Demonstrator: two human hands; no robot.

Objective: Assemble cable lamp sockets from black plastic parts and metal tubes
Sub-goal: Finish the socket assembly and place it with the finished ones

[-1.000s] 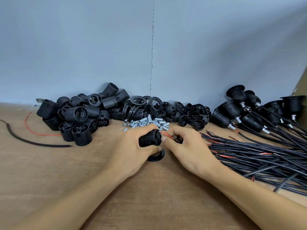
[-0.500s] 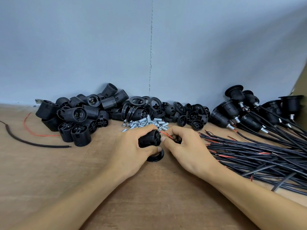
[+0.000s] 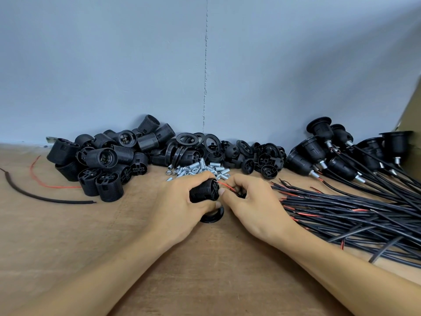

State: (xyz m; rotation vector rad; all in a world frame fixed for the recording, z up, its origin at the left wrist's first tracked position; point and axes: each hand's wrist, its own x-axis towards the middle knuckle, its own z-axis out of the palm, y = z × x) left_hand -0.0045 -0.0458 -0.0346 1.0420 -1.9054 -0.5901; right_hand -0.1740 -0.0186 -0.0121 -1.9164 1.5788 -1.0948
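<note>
My left hand [image 3: 180, 201] grips a black threaded socket body [image 3: 204, 191] lying sideways just above the wooden table [image 3: 205, 270], its base end facing right. My right hand [image 3: 252, 201] pinches a thin red wire [image 3: 225, 185] that runs into that base end; a black part is half hidden under its fingers. A black ring [image 3: 211, 215] lies on the table under the socket body. Behind my hands sits a heap of small metal tubes [image 3: 200, 168].
Loose socket bodies [image 3: 102, 160] are piled at the back left, rings and caps [image 3: 227, 151] in the middle, finished sockets with cables [image 3: 330, 153] at the back right. A bundle of black cables [image 3: 353, 215] spreads on the right. A black cable scrap [image 3: 45, 197] and red wire scrap [image 3: 45, 182] lie left.
Both hands stay almost in place on the socket body and the wire; only the fingers of my right hand shift slightly at the socket's base.
</note>
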